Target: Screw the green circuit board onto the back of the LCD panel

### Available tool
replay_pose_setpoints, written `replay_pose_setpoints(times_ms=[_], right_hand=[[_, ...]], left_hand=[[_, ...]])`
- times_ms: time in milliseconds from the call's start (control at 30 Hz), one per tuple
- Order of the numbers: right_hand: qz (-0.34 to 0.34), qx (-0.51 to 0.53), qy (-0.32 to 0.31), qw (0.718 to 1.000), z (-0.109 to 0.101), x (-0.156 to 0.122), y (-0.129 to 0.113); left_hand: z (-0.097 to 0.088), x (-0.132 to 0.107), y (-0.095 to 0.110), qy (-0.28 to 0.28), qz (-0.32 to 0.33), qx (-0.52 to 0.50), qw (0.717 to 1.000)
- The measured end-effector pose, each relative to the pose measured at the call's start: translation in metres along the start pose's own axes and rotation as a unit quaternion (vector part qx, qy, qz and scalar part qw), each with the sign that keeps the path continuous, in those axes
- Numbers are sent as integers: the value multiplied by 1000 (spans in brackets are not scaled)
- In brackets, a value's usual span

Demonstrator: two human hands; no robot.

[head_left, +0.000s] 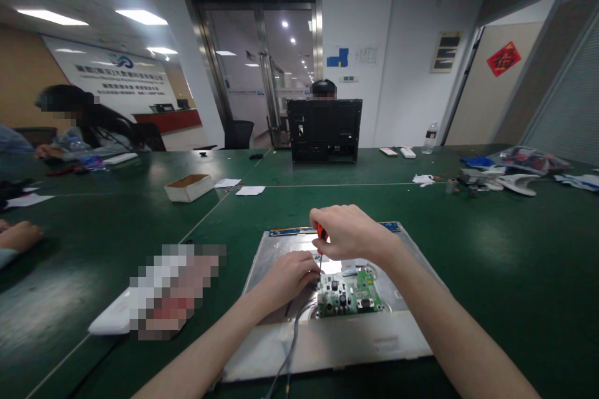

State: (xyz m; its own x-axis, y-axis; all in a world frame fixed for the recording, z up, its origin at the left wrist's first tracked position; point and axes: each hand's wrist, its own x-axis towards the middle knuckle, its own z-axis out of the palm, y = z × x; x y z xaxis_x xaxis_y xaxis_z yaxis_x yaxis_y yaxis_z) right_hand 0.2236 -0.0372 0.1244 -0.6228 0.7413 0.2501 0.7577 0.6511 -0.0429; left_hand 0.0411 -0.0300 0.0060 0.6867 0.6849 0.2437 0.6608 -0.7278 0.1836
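A screwdriver (pixel 321 234) with an orange-red and black handle stands nearly upright in my right hand (pixel 354 232), which is closed around the handle. Its thin shaft points down at the upper left corner of a green circuit board (pixel 349 290). Close to the tip is my left hand (pixel 294 273), its fingers pinched together at the board's edge; what they hold, if anything, is hidden. The board lies on the metal back of a flat display panel (pixel 322 343). Dark cables (pixel 294 346) run from the board's left side toward me.
A shallow white box (pixel 188 188) and paper slips (pixel 250 191) lie beyond the panel. At left are a white object (pixel 112 317) and a co-worker's hand (pixel 21 235). Another person sits behind a black monitor casing (pixel 325 131). Loose parts (pixel 486 177) and a bottle (pixel 429 138) occupy the far right.
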Motion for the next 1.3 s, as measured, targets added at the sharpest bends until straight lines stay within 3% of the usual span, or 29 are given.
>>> replay_pose_setpoints(times_ms=[367, 633, 833, 1300], right_hand=[[30, -48, 4, 998, 5, 8, -2], [23, -14, -22, 999, -2, 0, 2], [50, -62, -26, 996, 2, 6, 1], [6, -6, -18, 1000, -1, 0, 1]], left_hand=[[1, 0, -1, -3, -1, -4, 1000], [-1, 0, 2, 6, 9, 24, 1000], [-1, 0, 1, -4, 15, 35, 999], [-3, 0, 3, -12, 7, 31, 999]])
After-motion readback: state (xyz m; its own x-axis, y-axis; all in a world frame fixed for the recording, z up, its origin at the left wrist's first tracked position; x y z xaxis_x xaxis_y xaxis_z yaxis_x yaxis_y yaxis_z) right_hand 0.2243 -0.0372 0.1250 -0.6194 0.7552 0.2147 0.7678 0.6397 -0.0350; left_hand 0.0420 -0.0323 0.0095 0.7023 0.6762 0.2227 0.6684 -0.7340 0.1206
